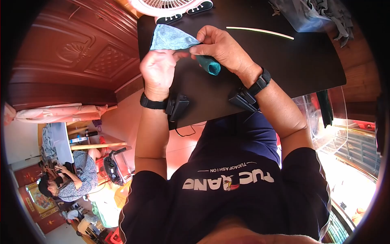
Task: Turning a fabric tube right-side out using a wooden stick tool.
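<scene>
Your left hand (157,71) covers the lower edge of the blue-grey cloth (170,38), and your right hand (221,49) hides where it joins the teal roll (211,65); your fingertips are tucked out of sight; the fan (164,7) and the grey fabric pile (321,14) are cut off by the top edge; the seated person (69,179) at lower left is too small to make out.

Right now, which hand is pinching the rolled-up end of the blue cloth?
The right hand pinches the rolled teal end of the blue cloth; the left hand grips its flat part instead.
</scene>
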Action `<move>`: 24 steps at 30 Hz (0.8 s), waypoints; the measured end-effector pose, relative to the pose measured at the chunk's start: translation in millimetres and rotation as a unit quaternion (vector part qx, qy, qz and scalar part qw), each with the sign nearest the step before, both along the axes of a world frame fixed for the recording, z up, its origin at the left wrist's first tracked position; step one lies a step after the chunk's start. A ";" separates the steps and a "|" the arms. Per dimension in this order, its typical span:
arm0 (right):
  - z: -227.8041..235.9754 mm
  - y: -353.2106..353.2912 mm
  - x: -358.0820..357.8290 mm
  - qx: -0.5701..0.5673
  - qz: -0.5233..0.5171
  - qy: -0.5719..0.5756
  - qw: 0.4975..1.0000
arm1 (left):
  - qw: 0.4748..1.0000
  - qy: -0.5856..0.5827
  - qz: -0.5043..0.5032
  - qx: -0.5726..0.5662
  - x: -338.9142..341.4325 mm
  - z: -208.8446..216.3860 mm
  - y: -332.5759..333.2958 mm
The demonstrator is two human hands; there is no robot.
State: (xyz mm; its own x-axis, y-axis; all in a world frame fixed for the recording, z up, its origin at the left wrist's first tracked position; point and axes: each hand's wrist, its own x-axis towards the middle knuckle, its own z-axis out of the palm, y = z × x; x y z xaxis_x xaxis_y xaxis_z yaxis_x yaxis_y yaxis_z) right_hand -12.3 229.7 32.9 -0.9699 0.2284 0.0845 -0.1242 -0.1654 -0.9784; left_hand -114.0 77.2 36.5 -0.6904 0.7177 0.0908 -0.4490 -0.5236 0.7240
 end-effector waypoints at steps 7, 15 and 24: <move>-3.6 -6.6 -3.1 0.063 0.026 -0.028 0.997 | 0.959 0.206 0.017 -0.196 2.5 -6.9 1.5; -2.1 -17.1 0.8 0.154 0.007 0.026 0.988 | 0.976 0.060 0.088 -0.189 -2.0 -10.7 1.7; -4.0 -24.8 1.7 0.140 -0.037 0.037 0.989 | 0.975 0.049 0.105 -0.187 -0.8 -9.7 2.0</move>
